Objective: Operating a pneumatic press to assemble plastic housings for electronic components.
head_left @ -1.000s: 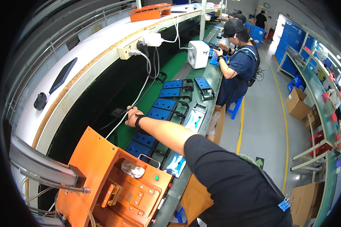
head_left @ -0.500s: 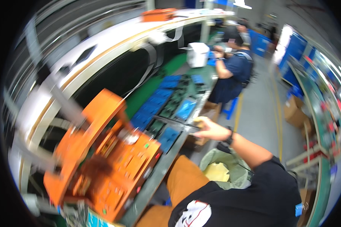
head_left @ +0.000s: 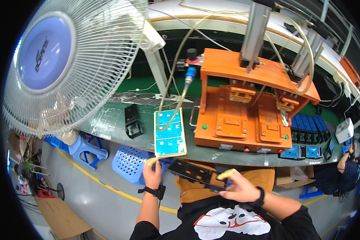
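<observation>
My right hand, with a yellow finger cover, grips the right end of a long black plastic housing with cut-outs. The housing hangs tilted in front of the bench edge, above my lap. To its left, my left hand is raised at the lower edge of a cream-bordered stack of blue film pieces. A yellow cover sits on one of its fingertips too. Its fingers point away and are partly hidden, so whether they pinch anything is unclear. Left of the stack, another black plastic part lies on the green bench.
An orange press fixture with cylinders and hoses stands on the bench. A large fan fills the upper left. Blue and black parts lie right of the press, towards a seated person. A blue stool stands below the bench.
My view has swung left from the bench's right side, bringing in the fan and film stack. The black housing has come along in my right hand. My left hand has come into view.
</observation>
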`<control>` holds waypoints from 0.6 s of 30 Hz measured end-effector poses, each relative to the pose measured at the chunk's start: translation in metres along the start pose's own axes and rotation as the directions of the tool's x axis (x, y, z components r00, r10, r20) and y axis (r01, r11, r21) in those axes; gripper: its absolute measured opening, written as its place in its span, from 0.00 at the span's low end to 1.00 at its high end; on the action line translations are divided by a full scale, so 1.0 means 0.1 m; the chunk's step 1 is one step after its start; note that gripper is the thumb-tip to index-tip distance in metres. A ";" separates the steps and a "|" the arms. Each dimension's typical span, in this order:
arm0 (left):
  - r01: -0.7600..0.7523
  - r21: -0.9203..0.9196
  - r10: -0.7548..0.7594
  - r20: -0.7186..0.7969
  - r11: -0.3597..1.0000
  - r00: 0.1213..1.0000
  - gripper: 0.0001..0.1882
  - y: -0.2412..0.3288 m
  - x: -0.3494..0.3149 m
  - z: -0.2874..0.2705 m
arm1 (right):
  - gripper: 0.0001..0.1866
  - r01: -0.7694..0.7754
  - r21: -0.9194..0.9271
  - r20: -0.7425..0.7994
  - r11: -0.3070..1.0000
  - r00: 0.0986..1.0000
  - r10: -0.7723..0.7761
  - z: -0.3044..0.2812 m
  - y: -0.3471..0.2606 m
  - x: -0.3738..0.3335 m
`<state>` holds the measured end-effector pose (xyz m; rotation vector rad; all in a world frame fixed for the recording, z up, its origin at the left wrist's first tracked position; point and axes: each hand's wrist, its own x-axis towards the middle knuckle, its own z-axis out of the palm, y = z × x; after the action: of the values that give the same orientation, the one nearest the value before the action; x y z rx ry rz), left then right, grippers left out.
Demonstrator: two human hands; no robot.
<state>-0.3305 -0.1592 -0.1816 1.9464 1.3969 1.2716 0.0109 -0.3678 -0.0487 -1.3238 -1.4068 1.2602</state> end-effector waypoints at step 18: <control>0.224 0.381 -0.211 -0.076 0.897 0.975 0.54 -1.38 2.29 -0.38 | 0.34 0.067 -0.611 -0.158 0.789 0.966 -0.204 1.49 -0.39 3.28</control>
<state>-0.4163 0.0966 -0.1699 1.9412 1.9439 0.9816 -0.1811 -0.0608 -0.0593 -1.6772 -1.7842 0.5454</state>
